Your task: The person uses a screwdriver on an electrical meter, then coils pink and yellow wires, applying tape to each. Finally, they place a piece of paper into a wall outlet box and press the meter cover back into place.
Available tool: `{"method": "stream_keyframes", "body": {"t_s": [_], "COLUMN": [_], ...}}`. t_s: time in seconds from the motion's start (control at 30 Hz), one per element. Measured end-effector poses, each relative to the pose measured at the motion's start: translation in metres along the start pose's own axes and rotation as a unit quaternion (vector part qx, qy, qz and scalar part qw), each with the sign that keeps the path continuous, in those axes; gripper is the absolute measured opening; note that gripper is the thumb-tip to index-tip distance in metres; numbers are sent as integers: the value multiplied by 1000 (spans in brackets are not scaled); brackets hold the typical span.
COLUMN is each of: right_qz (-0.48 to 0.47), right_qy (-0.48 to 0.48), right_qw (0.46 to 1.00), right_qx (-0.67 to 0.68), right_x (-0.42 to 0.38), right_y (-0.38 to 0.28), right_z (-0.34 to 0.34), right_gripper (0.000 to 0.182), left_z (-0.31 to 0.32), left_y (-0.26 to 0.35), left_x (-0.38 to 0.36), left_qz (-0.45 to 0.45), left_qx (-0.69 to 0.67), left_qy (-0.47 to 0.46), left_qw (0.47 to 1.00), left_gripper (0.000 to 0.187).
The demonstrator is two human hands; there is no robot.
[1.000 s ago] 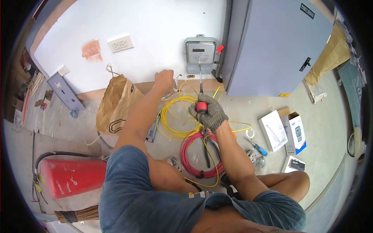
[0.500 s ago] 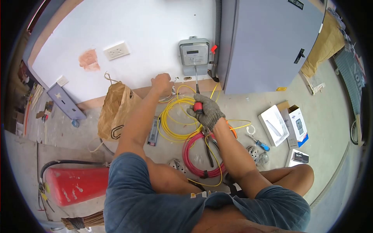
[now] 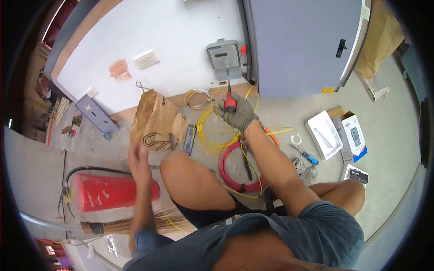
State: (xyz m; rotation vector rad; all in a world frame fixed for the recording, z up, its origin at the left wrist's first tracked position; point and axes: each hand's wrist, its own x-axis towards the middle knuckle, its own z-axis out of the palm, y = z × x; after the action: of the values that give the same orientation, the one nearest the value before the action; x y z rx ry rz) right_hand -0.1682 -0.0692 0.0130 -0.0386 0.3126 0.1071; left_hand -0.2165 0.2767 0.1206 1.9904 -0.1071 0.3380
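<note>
One screwdriver (image 3: 230, 104) has all my attention right now, and it's in the gloved right hand (image 3: 241, 114): fingers and thumb closed about the red handle, shaft pointing up at the electricity meter (image 3: 224, 58) on the white wall (image 3: 176, 34). The tip meets the lower cover (image 3: 235, 75) as I see it, though whether it sits in a screw head I can't tell.

Light tool, I'd say, and stiff right down that slim shaft, so no bending to worry about. That fat handle is the place to take hold, with the palm behind it; the knit glove should grip well enough, but loose fabric could slide on smooth plastic. Go gently up top: the meter's clear front looks the brittle part, and a slipped tip might scratch it.

Over to the bare left hand (image 3: 141, 159), out by the lower corner of the brown paper bag (image 3: 156, 116), above the red fire extinguisher (image 3: 113, 193). It's a blur; I see nothing in it, but how those fingers are set I can't tell, nor whether they touch the paper.
</note>
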Motion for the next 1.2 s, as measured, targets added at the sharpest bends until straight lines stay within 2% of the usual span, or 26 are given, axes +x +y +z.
{"method": "stream_keyframes", "body": {"t_s": [0.03,0.07,0.1,0.13,0.17,0.2,0.27,0.3,0.33,0.37,0.4,0.47,0.5,0.57,0.6,0.67,0.73,0.77,0.83,0.87,0.9,0.97,1.1,1.17,1.2], "right_qz": [-1,20,22,21,22,28,12,19,-1,-22,-24,-8,-8,-52,-42,65,11,22,21,59,59,9,25,28,26], "right_qy": [-3,-6,-5,42,89,87,135,126,167,211,205,173,164,81,78,25,80,75,94,75,78,163,148,134,138], "right_qw": [1000,999,999,999,995,995,977,977,952,919,919,952,952,994,994,989,995,996,993,992,992,970,975,989,989], "right_qx": [-10,26,26,-5,-39,-46,-165,-172,-256,-334,-335,-254,-258,-56,-58,130,54,49,-62,-81,-83,-181,-165,-54,-51], "right_x": [-2,6,5,4,4,9,20,14,5,-6,-7,6,16,34,33,39,20,23,23,26,28,25,23,24,24], "right_y": [-5,-10,-14,-17,-17,-19,-16,-16,-16,-12,-10,-6,-3,6,2,-6,-6,-6,-13,-14,-13,-9,1,5,7], "right_z": [4,-5,-3,-1,2,1,-12,-1,6,8,4,-11,-21,-36,-41,-38,-13,-8,-8,-8,-10,-8,-1,-2,-2], "right_gripper": [22,22,22,26,30,30,36,36,33,30,30,28,28,29,29,27,22,22,21,20,20,19,20,19,19], "left_z": [-23,-32,-37,-36,-29,-6,4,10,17,13,11,13,13,14,18,18,19,17,14,14,14,16,18,18,18], "left_y": [-33,-31,-44,-42,-39,-9,-23,-28,-29,-33,-40,-45,-42,-39,-36,-29,-23,-27,-37,-37,-37,-39,-41,-38,-37], "left_x": [-52,-109,-165,-219,-259,-279,-287,-285,-290,-294,-293,-289,-286,-283,-284,-282,-279,-279,-282,-283,-283,-282,-279,-278,-278], "left_qz": [-69,-44,-35,-123,-168,-163,-151,-131,-138,-136,-115,-87,-76,-64,-82,-97,-92,-91,-86,-88,-86,-84,-80,-84,-80], "left_qx": [-114,64,84,9,5,-59,-48,-36,-71,-68,-43,-25,-28,-27,-54,-72,-107,-106,-65,-67,-60,-58,-89,-94,-79], "left_qy": [19,23,-9,-40,-70,-65,-36,-17,20,24,8,0,-14,-20,-20,12,-11,1,-8,-6,-2,-2,-4,-8,-3], "left_qw": [991,997,996,992,983,983,987,991,988,988,992,996,997,997,995,993,990,990,994,994,994,995,993,992,994], "left_gripper": [51,54,63,79,95,102,103,105,107,107,107,107,106,106,107,107,110,110,113,113,113,114,113,113,113]}}
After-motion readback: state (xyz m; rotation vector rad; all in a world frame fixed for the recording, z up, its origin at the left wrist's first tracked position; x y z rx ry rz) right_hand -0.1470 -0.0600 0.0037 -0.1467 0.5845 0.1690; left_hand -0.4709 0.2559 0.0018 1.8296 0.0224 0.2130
